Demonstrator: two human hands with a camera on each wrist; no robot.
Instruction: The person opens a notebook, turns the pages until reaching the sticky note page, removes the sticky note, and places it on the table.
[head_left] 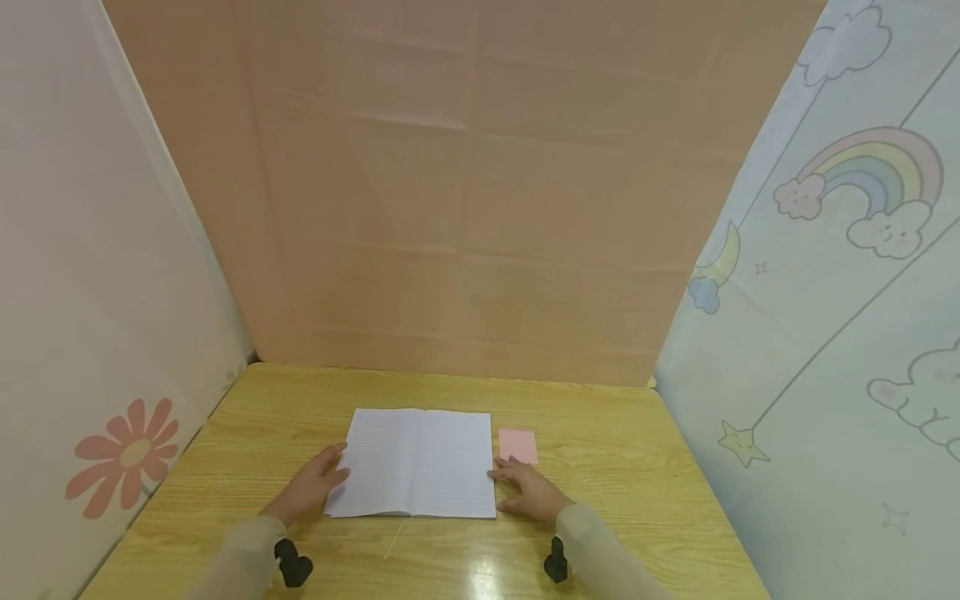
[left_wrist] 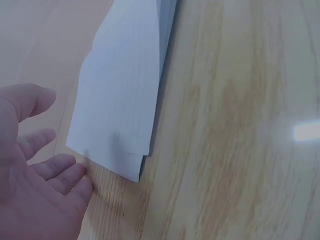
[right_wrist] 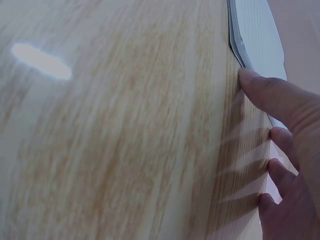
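An open notebook [head_left: 382, 467] with lined white pages lies flat on the wooden table, a thin ribbon [head_left: 393, 540] trailing from its lower edge. At its left edge is my left hand [head_left: 307, 483], fingers relaxed and spread; in the left wrist view the fingertips [left_wrist: 80, 175] come close to the page corner. My right hand [head_left: 531, 490] rests by the notebook's right edge with loosely bent fingers, its thumb [right_wrist: 255, 82] right at the page edge in the right wrist view. Just beyond the right fingers sits a pink sticky note pad [head_left: 519, 446], its near edge partly hidden by them.
The wooden table [head_left: 622, 483] ends at a tan backdrop [head_left: 465, 208] behind. A pale curtain with a red flower [head_left: 123, 458] stands to the left, and one with a rainbow [head_left: 877, 167] to the right. Dark wrist devices [head_left: 292, 564] sit at both sleeves.
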